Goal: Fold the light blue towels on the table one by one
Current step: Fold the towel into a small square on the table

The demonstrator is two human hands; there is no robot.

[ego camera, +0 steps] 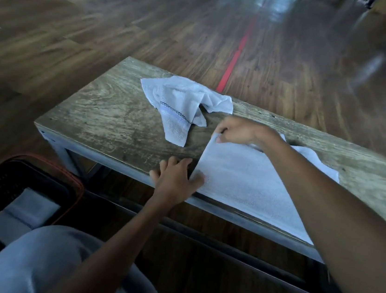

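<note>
A light blue towel [251, 178] lies spread flat on the right half of the low wooden table [108, 111]. My right hand [240, 130] pinches its far left corner between thumb and fingers. Along the near left edge of the same towel, my left hand [176, 178] rests with fingers spread, the thumb pressing on the cloth at the table's front edge. A second light blue towel [183, 101] with a patterned border lies crumpled at the far middle of the table, apart from both hands.
A black basket [12, 187] with an orange rim stands on the floor at the lower left, with folded light blue towels [23, 213] inside. My knees fill the bottom of the view. Wooden floor with a red line [234, 61] stretches beyond the table.
</note>
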